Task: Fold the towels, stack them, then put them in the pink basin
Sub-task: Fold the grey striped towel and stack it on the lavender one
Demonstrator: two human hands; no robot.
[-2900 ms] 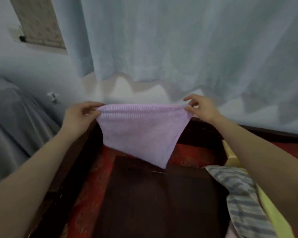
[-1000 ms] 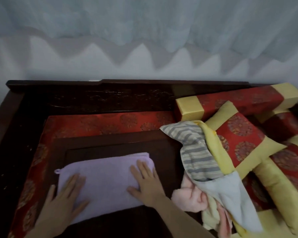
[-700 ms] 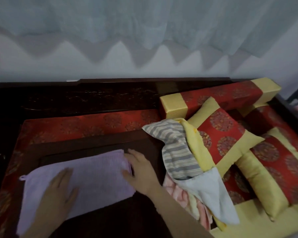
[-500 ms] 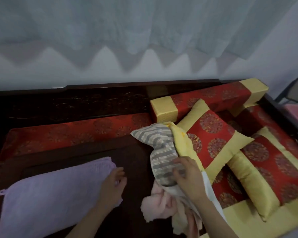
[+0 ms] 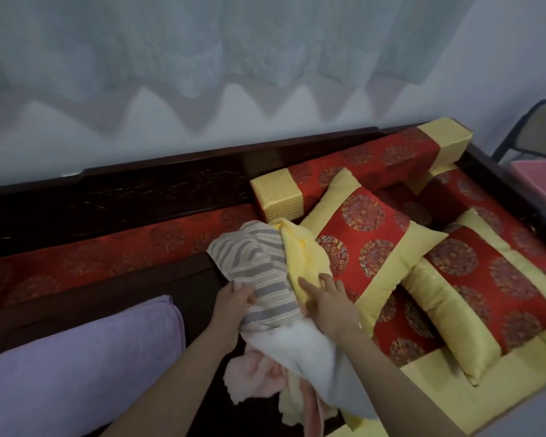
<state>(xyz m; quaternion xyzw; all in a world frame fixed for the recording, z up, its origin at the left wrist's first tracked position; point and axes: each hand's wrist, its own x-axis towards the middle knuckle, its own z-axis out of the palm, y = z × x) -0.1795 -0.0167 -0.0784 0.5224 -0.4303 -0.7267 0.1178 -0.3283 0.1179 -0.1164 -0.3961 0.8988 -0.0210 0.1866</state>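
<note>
A folded lilac towel [image 5: 76, 357] lies on the dark wooden tray [image 5: 196, 288] at the lower left. To its right is a heap of unfolded towels: a grey-striped towel [image 5: 259, 272] on top, a yellow towel [image 5: 303, 257] beside it, a white towel [image 5: 306, 351] and a pink towel [image 5: 256, 376] below. My left hand [image 5: 234, 302] grips the striped towel's left edge. My right hand [image 5: 325, 298] rests with stretched fingers on the yellow towel at the striped towel's right edge. The pink basin [image 5: 539, 181] sits at the far right edge, partly cut off.
Red and yellow cushions [image 5: 369, 234] and a bolster [image 5: 344, 171] crowd the right of the daybed. A dark wooden backrest [image 5: 123, 197] runs along the wall under a pale curtain. A chair frame [image 5: 517, 127] stands by the basin.
The lilac towel was laid down, folded and smoothed. Both hands then left it and moved right onto the heap, the left now gripping the striped towel.
</note>
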